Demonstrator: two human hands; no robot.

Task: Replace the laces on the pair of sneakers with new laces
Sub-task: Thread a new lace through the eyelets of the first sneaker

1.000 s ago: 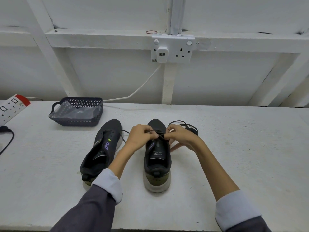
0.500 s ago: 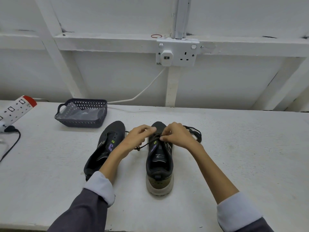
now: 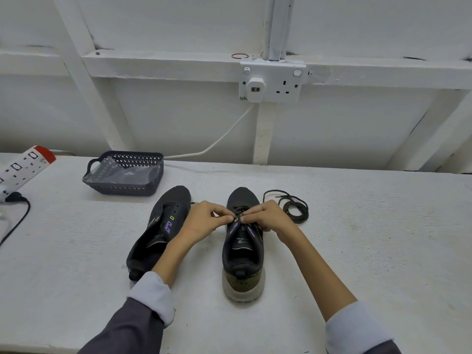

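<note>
- Closed fingertips of the left hand (image 3: 204,222) and right hand (image 3: 268,218) pinch a thin black lace (image 3: 240,208) on the black mesh sneaker (image 3: 242,254) beneath them.
- A coiled loose black lace (image 3: 293,208) lies just right of the right fingers.

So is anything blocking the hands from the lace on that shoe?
Nothing visible does. The left hand and right hand both pinch the lace over the right sneaker; the loose lace coil lies apart, to its right.

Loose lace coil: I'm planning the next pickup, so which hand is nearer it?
Right. The right hand works at the sneaker just beside the coil; the left hand is farther off, across that sneaker.
</note>
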